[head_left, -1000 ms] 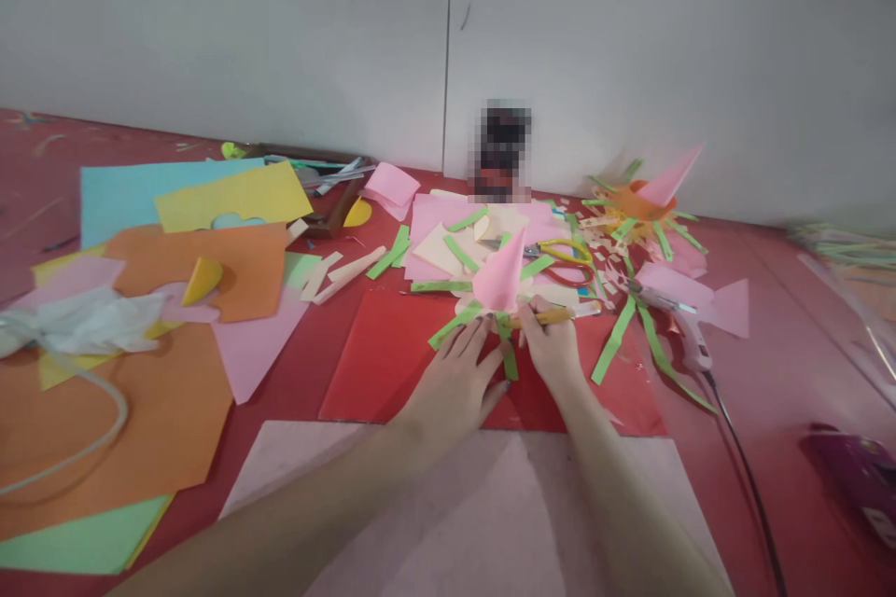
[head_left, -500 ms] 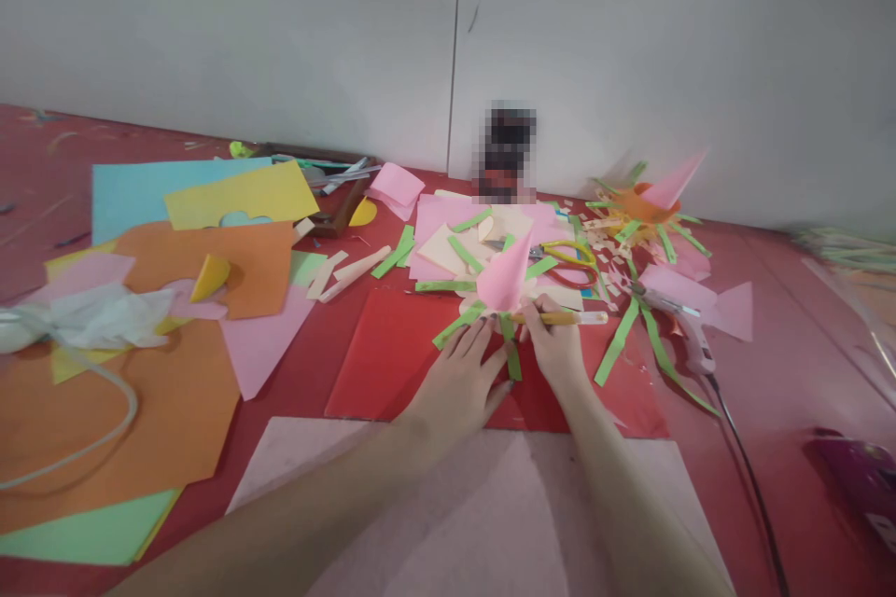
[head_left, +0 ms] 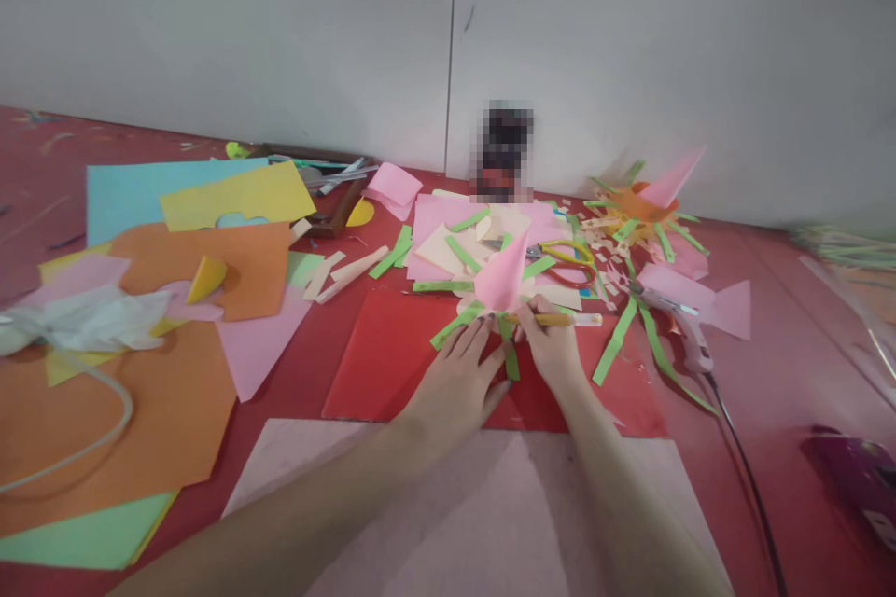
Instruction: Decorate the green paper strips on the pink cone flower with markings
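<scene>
Pink paper cone, ringed by green strips, stands near the far edge of the red sheet, the left hand lying flat, fingers extended, near its base, the right hand grasping a yellow pen.

On a table, scissors lie just behind and right of a paper cone, with paper sheets at left and a glue gun at right.

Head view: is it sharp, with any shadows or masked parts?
Head view: soft, even the pink paper cone; the purple object near the right edge smeared; shadows on the pale board between the forearms; coarse pixels masking a dark object.
</scene>
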A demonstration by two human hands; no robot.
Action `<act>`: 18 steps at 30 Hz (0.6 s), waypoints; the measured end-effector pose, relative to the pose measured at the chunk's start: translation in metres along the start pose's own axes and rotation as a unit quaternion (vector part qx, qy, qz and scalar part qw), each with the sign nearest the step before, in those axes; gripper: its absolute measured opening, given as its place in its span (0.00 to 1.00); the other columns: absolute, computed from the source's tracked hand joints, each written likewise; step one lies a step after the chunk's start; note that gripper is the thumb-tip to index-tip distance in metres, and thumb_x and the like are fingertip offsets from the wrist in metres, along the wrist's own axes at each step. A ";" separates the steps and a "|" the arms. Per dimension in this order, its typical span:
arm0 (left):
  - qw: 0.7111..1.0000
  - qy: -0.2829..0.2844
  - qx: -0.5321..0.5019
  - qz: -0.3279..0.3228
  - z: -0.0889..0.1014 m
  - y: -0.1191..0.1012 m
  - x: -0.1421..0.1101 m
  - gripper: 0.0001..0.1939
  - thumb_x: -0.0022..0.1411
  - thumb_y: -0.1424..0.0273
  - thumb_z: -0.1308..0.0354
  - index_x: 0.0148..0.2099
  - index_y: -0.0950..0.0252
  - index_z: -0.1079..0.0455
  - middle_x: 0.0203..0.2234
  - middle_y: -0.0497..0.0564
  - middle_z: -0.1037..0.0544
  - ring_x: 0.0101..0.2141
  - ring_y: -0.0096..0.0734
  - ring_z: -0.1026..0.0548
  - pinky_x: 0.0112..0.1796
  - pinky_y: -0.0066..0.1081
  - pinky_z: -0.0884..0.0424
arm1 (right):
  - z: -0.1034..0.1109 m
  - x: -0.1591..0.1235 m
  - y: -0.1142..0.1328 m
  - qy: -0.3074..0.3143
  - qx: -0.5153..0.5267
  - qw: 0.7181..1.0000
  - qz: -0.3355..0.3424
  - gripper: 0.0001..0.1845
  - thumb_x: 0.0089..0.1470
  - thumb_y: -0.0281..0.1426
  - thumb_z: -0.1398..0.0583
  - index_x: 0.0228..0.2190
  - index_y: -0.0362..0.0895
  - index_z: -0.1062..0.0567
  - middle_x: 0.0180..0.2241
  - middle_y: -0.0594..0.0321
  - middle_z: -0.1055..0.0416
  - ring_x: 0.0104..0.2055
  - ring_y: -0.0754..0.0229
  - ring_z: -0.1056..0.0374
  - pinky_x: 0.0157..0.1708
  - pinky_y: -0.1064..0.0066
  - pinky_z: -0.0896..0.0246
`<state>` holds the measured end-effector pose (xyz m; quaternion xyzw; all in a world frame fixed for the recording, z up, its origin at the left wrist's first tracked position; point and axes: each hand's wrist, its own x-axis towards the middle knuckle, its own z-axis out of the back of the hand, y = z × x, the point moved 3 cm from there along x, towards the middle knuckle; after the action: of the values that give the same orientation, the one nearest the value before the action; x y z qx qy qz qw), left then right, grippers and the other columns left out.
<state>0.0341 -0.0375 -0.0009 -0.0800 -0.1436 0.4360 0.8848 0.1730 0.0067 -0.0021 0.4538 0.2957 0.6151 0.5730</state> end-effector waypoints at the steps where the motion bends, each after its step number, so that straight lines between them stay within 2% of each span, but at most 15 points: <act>1: 1.000 0.002 0.003 0.001 0.000 0.000 0.000 0.20 0.62 0.64 0.54 0.55 0.66 0.39 0.56 0.62 0.39 0.57 0.47 0.43 0.54 0.46 0.42 | 0.000 0.000 0.000 0.001 0.002 1.000 0.002 0.16 0.55 0.36 0.48 0.18 0.45 0.41 0.14 0.71 0.40 0.19 0.66 0.42 0.25 0.74 0.46; 11: 1.000 0.008 0.000 0.002 0.002 0.000 0.001 0.21 0.62 0.63 0.55 0.55 0.65 0.40 0.56 0.63 0.40 0.57 0.48 0.43 0.53 0.48 0.42 | 0.000 0.000 -0.003 0.007 0.009 1.000 -0.004 0.16 0.54 0.37 0.48 0.18 0.45 0.40 0.14 0.70 0.39 0.19 0.66 0.41 0.25 0.73 0.45; 18: 1.000 0.018 0.000 0.004 0.003 -0.001 0.000 0.20 0.62 0.64 0.55 0.54 0.66 0.39 0.57 0.62 0.41 0.57 0.48 0.44 0.54 0.46 0.43 | 0.000 0.000 -0.004 0.000 -0.018 1.000 -0.017 0.16 0.54 0.35 0.49 0.17 0.46 0.42 0.11 0.72 0.42 0.17 0.66 0.42 0.23 0.74 0.46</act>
<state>0.0339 -0.0380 0.0019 -0.0887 -0.1277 0.4377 0.8856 0.1749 0.0070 -0.0053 0.4378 0.2926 0.6106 0.5916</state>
